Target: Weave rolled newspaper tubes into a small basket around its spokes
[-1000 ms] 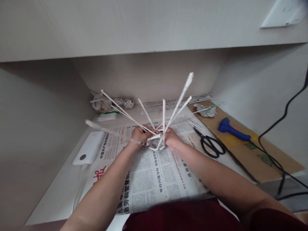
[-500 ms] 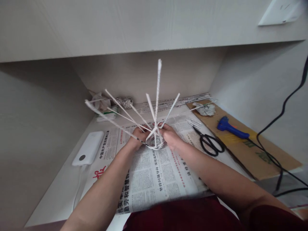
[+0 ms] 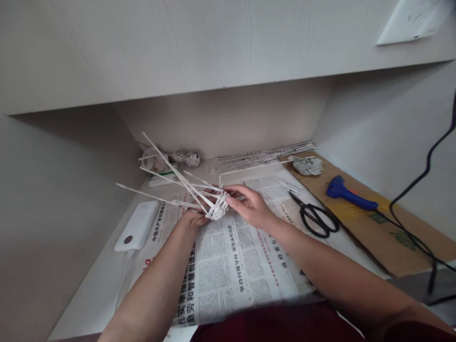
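Between my hands is a small woven paper basket (image 3: 218,209), tipped on its side so its long paper-tube spokes point up and to the left. My left hand (image 3: 197,213) grips it from the left, with some fingers hidden behind the spokes. On the right, my right hand (image 3: 249,205) pinches the basket's woven side between thumb and fingers. One thin paper tube runs from the weaving toward the back right. Under the work lies a printed newspaper sheet (image 3: 245,266).
Black-handled scissors (image 3: 317,219) lie right of the newspaper. A blue glue gun (image 3: 351,192) and crumpled paper (image 3: 307,165) rest on cardboard (image 3: 384,242). Rolled paper tubes (image 3: 263,156) line the back wall. At left sits a white power bank (image 3: 137,227) with a cable. An overhanging panel (image 3: 228,47) spans above.
The basket has turned in my hands: its spokes, fanned upward before, now lean left and its woven base faces me. My view has shifted slightly.
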